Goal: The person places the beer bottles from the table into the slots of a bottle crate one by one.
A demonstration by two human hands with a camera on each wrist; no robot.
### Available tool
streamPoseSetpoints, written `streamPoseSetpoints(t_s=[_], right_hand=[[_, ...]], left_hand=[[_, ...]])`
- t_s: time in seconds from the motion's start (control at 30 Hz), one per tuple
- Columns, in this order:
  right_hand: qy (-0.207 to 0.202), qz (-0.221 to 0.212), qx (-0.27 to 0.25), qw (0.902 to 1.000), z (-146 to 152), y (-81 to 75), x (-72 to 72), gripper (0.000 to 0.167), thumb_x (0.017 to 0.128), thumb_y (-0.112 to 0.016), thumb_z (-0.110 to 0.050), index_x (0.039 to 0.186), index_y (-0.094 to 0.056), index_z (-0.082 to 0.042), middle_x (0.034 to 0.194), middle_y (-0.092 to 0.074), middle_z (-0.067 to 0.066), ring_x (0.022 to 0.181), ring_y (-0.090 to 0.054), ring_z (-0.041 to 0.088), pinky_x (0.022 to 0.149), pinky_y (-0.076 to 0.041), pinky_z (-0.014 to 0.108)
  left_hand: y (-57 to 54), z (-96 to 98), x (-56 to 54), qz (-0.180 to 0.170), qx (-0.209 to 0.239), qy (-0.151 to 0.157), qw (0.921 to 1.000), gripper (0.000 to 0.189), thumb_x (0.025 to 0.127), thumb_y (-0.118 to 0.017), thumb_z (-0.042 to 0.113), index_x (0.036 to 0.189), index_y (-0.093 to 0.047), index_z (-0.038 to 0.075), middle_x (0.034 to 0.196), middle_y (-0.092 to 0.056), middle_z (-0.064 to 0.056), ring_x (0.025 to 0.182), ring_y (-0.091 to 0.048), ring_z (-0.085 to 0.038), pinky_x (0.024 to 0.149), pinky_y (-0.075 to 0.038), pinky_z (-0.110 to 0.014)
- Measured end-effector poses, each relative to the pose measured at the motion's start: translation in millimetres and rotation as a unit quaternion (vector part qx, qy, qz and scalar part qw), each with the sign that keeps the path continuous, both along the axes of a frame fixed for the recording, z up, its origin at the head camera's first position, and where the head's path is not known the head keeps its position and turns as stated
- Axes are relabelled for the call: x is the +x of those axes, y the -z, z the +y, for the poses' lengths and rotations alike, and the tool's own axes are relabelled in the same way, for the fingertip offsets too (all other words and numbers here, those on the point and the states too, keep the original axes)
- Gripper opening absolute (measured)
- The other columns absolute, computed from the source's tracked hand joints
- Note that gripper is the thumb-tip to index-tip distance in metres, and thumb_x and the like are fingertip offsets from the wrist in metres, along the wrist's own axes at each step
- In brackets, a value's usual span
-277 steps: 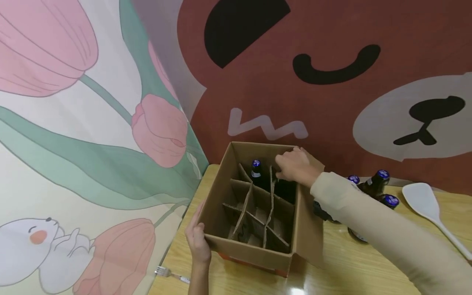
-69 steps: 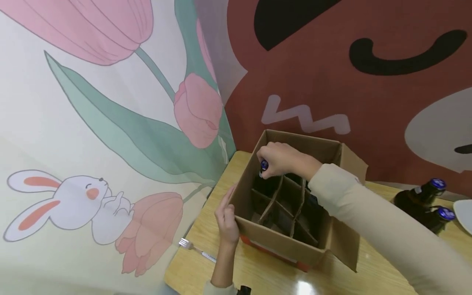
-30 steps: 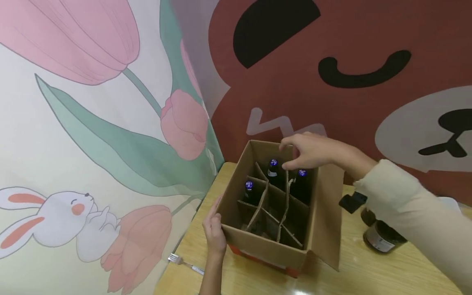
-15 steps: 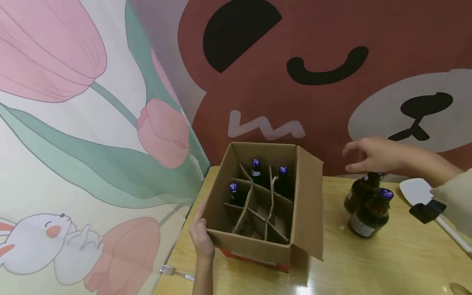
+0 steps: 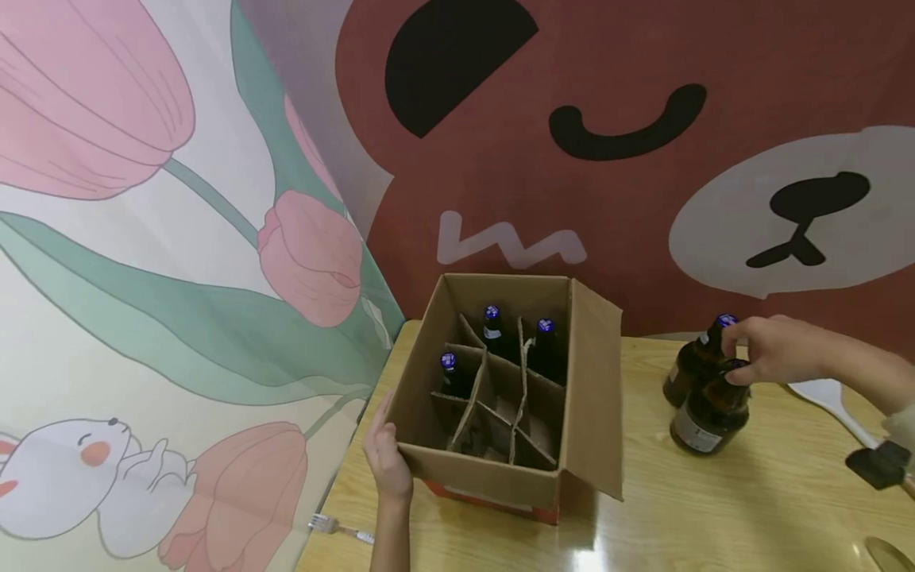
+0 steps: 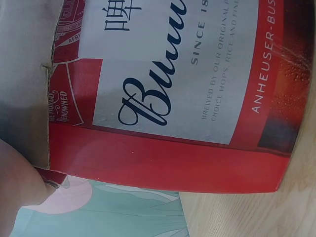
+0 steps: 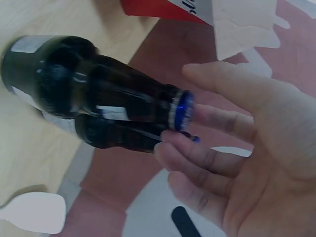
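A cardboard beer carton with crossed dividers stands at the table's left end, its right flap folded out. Inside, capped bottles stand in the back-left, back-right and middle-left compartments. My left hand grips the carton's front-left corner, thumb at the rim; its red printed side fills the left wrist view. Right of the carton, two dark brown beer bottles stand close together. My right hand is around the top of the nearer bottle; in the right wrist view, its thumb stays apart from the blue cap.
A white spatula lies right of the bottles, partly behind the right arm. At the left table edge lies a fork. A patterned wall stands behind the table. A round rim shows at the bottom right.
The carton held one visible bottle at first; now three show. My right hand released a bottle in the middle-left compartment, then moved right and down to the bottles outside. The left hand stayed.
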State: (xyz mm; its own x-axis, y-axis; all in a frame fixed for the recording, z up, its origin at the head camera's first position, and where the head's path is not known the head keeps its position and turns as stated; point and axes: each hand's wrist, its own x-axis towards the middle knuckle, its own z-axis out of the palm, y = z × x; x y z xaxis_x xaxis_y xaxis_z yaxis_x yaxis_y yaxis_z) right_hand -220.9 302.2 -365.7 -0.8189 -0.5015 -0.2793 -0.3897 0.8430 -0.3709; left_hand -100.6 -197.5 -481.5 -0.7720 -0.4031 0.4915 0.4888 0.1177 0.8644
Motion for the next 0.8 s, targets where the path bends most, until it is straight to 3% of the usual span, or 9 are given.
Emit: streamPoseSetpoints(t_s=[0.3, 0.53, 0.8], right_hand=[[-0.008, 0.110, 0.001, 0.9939, 1.9, 21.6, 12.5, 0.023, 0.083, -0.077, -0.015, 0.091, -0.055, -0.015, 0.061, -0.040, -0.007, 0.050, -0.035, 0.007, 0.048, -0.028, 0.025], [0.007, 0.129, -0.023, 0.9913, 0.9, 28.3, 15.2, 0.026, 0.083, -0.077, -0.014, 0.092, -0.052, -0.014, 0.061, -0.039, -0.007, 0.049, -0.035, 0.006, 0.045, -0.029, 0.024], [0.015, 0.129, -0.031, 0.9911, 0.6, 34.4, 16.4, 0.024, 0.083, -0.075, -0.012, 0.093, -0.053, -0.012, 0.062, -0.040, -0.005, 0.050, -0.037, 0.007, 0.046, -0.030, 0.024]], left_hand=[[0.4, -0.1, -1.2, 0.006, -0.004, 0.000, 1.0000, 0.053, 0.093, -0.025, 0.005, 0.133, -0.055, -0.013, 0.129, -0.060, -0.028, 0.115, -0.060, -0.034, 0.094, -0.049, -0.032], [1.5, -0.7, -1.5, 0.010, -0.004, -0.006, 0.9999, 0.053, 0.092, -0.026, 0.004, 0.132, -0.057, -0.011, 0.129, -0.060, -0.027, 0.115, -0.060, -0.027, 0.094, -0.047, -0.030], [2.9, -1.2, -3.0, 0.015, -0.008, 0.005, 0.9999, 0.054, 0.092, -0.025, 0.007, 0.132, -0.059, -0.007, 0.127, -0.061, -0.027, 0.111, -0.060, -0.035, 0.090, -0.050, -0.034]])
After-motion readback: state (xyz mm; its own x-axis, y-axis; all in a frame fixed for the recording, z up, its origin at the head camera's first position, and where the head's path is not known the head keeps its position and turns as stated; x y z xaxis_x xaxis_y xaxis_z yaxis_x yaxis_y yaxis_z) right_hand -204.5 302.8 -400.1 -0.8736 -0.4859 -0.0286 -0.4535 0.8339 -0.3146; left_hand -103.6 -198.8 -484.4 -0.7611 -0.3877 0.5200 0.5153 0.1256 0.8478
